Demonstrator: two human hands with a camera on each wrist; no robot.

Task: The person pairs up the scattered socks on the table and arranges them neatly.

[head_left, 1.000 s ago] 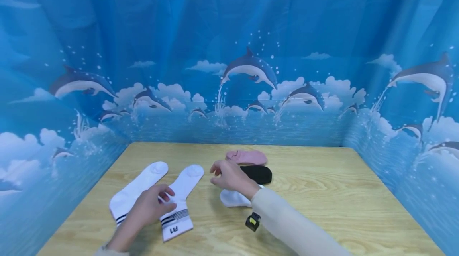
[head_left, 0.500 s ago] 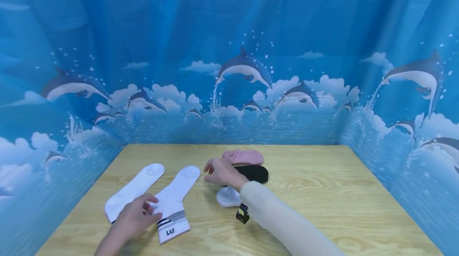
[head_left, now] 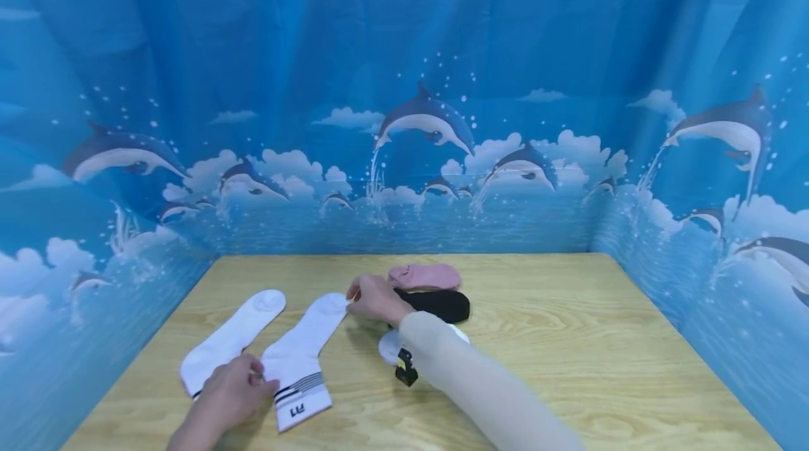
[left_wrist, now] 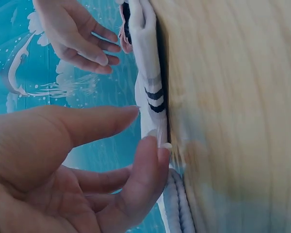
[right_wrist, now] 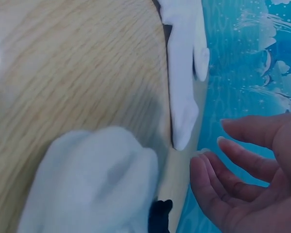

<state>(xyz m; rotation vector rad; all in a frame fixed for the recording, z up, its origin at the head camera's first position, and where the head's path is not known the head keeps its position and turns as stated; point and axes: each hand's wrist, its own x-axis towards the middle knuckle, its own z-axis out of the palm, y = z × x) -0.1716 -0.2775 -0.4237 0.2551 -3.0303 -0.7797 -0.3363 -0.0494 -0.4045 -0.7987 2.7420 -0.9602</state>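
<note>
Two white crew socks with dark cuff stripes lie flat at the left of the table: an outer sock (head_left: 230,342) and an inner sock (head_left: 310,338). My left hand (head_left: 234,391) is low between them, beside the inner sock's striped cuff. In the left wrist view its thumb stands apart from loosely bent fingers (left_wrist: 150,179), close to a striped sock (left_wrist: 150,63). My right hand (head_left: 377,298) is at the inner sock's toe. In the right wrist view a gap shows between its thumb and fingers (right_wrist: 203,179), just past the white sock's toe (right_wrist: 184,126).
Right of my right hand lie a pink low sock (head_left: 425,276), a black low sock (head_left: 442,305) and a white low sock (head_left: 388,347), partly hidden by my sleeve. The wooden table (head_left: 569,338) is bordered by a blue dolphin curtain (head_left: 404,86).
My right hand has moved left, up to the inner sock's toe. My left hand has drawn back left and nearer, off the inner sock. The head view has shifted slightly.
</note>
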